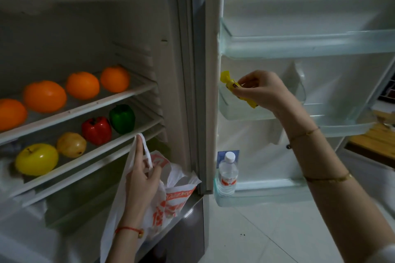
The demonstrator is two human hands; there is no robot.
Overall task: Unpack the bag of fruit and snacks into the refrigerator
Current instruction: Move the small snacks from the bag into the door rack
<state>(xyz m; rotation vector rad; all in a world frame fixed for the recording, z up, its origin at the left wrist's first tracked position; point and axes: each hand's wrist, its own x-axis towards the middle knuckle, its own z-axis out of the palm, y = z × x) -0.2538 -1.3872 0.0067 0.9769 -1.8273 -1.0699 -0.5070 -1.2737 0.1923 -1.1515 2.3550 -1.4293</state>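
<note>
The refrigerator stands open. My left hand (142, 175) grips the handles of a white and orange plastic bag (171, 196) that hangs in front of the lower shelves. My right hand (259, 89) pinches a yellow wrapped snack (229, 84) and holds it over the middle door bin (245, 114) at its left end. Several oranges (82, 85) lie on the upper shelf. On the shelf below sit a green pepper (122, 118), a red pepper (96, 130), a yellowish fruit (71, 145) and a yellow apple (36, 159).
A water bottle (227, 174) stands in the bottom door bin. The upper door bin (299, 46) holds nothing visible. White floor tiles (267, 230) lie below the door. A wooden surface (376, 139) shows at the right past the door edge.
</note>
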